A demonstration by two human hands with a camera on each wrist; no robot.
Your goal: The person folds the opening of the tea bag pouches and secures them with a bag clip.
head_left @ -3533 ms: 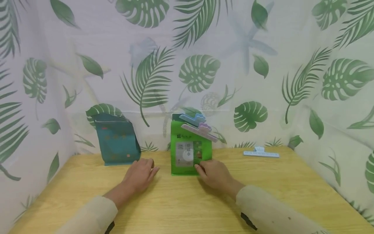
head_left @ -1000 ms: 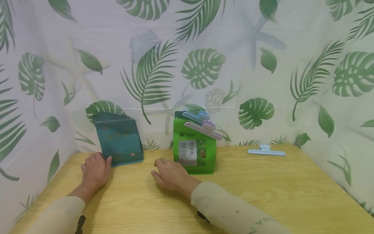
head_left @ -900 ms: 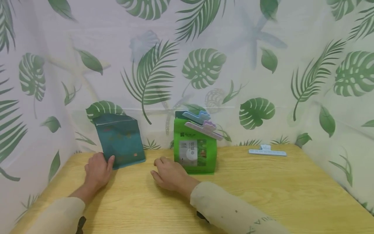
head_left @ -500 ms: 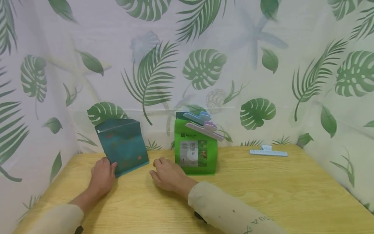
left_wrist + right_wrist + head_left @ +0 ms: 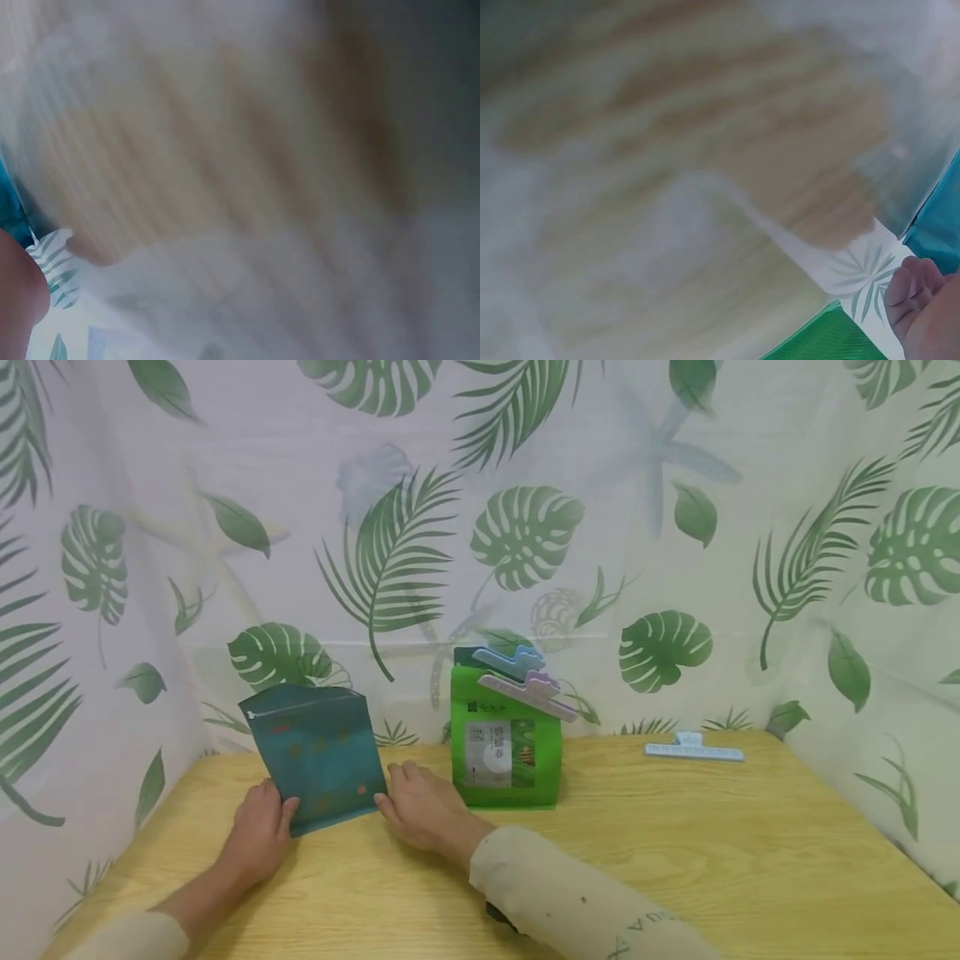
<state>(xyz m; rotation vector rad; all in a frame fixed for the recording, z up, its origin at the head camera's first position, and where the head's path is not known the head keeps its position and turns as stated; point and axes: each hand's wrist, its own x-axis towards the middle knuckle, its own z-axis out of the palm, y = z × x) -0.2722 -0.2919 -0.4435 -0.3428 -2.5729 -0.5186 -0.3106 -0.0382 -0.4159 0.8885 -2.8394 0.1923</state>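
Observation:
A teal flat-bottomed pouch [image 5: 322, 752] with an unclipped top leans at the left of the table. My left hand [image 5: 261, 831] grips its lower left edge, thumb on the front and fingers behind. At its lower right edge is my right hand [image 5: 423, 806], the thumb over the front and the fingers at the side, pinching it. In the left wrist view only a strip of the teal pouch [image 5: 11, 206] shows beside part of the hand [image 5: 19, 292]. The right wrist view catches curled fingers of the right hand [image 5: 922, 307] near the teal pouch [image 5: 936, 229].
A bright green tea pouch [image 5: 506, 768] stands just right of my right hand. A purple sealing clip [image 5: 525, 695] and a blue sealing clip [image 5: 510, 662] sit at its top, with a dark pouch partly hidden behind. Another pale blue clip [image 5: 693, 750] lies farther right on the wooden table [image 5: 675, 860].
My left hand has gone to the teal pouch's left side and drawn it nearer and slightly turned. The right hand has left the green pouch and now holds the teal pouch's right edge.

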